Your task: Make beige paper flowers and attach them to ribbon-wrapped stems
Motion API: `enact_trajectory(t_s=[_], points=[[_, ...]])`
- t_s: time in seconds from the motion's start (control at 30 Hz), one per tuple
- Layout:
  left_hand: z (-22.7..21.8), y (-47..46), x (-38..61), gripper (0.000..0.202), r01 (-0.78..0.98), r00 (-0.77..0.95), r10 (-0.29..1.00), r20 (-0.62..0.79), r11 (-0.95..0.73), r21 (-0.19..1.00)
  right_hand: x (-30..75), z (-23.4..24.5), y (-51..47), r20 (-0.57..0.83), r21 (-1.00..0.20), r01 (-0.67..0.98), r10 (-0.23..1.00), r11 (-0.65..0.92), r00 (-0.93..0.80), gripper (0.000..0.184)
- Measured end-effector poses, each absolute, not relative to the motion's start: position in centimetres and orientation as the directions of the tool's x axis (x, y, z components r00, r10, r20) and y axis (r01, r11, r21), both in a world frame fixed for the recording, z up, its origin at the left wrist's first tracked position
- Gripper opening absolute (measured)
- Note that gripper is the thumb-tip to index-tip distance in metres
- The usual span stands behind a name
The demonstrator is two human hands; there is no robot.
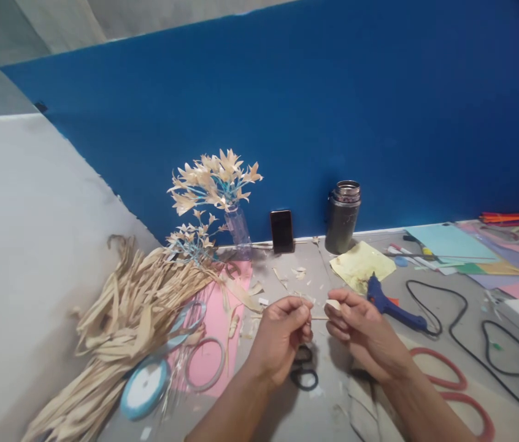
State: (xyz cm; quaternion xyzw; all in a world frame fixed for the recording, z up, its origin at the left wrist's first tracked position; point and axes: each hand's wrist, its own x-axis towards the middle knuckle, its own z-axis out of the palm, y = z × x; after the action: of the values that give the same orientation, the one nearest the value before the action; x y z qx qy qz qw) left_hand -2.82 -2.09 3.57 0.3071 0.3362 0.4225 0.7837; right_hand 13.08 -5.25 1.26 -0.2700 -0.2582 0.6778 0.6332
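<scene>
Above the middle of the table, my left hand (281, 334) is closed in a pinch. Something thin and pale shows at its fingertips, too small to make out. A short gap away, my right hand (364, 336) pinches a small pale piece of dried husk (333, 304) between thumb and fingers. Black-handled scissors (304, 379) lie below my left hand, partly hidden. Small husk scraps (300, 271) are scattered beyond both hands. To the right of my right hand rests a blue glue gun (392, 307), close to a crumpled yellow paper (359, 264).
On the left lie a heap of dried husks (135, 307), a blue ribbon spool (145, 388) and pink paper (208, 362). Husk flowers (218, 178) stand in a clear vase (238, 230). A phone (282, 231) and dark flask (343, 218) stand by the blue wall. Red-handled scissors (464, 399) and a black cord (455, 328) lie right.
</scene>
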Motion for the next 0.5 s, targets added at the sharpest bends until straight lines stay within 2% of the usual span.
enact_trajectory(t_s=[0.5], points=[[3.7,-2.3,-2.7,0.031,-0.406,0.478,0.849,-0.226,0.442,0.800,14.1,0.8,-4.5,-0.063,-0.722,-0.691,0.998,-0.047,-0.003,0.028]])
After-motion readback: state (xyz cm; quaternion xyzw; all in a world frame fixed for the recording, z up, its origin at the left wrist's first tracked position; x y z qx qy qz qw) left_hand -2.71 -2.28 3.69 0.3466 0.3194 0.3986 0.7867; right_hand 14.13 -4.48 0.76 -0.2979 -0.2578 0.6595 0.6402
